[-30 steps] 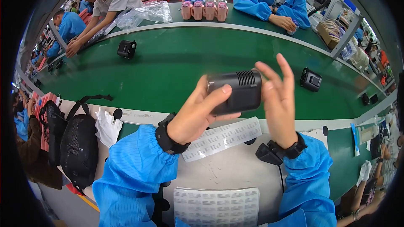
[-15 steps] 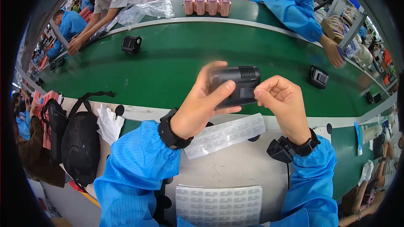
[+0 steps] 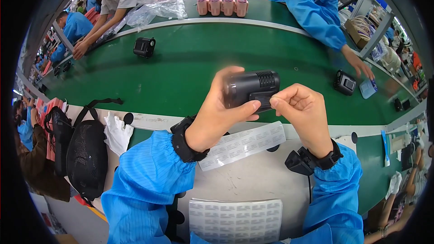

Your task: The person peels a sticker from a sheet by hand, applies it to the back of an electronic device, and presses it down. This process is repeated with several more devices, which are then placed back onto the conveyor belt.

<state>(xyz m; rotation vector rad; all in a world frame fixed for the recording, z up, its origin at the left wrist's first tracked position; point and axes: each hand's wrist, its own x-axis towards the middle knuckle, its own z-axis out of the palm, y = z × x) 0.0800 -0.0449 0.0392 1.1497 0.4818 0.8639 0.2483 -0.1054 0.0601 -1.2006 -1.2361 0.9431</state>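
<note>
While the left hand wraps around a small black box-shaped plastic device with a ribbed vent on top, gripping it from the near side with the thumb pressed against its front face, the right hand pinches at the device's lower right edge, fingers curled tight and fingertips touching the casing. The device is held in the air above the near edge of the green conveyor belt, clear of any surface. Below the hands, a long white strip of small labels lies slanted on the pale work surface, and a larger white sheet of labels sits at that surface's near edge. A black mesh bag and a white glove rest at its left end. On the belt, a second black device lies toward the far left and a third toward the right, just beside another person's reaching hand. Pink cylindrical containers stand in a row beyond the belt's far edge.
</note>
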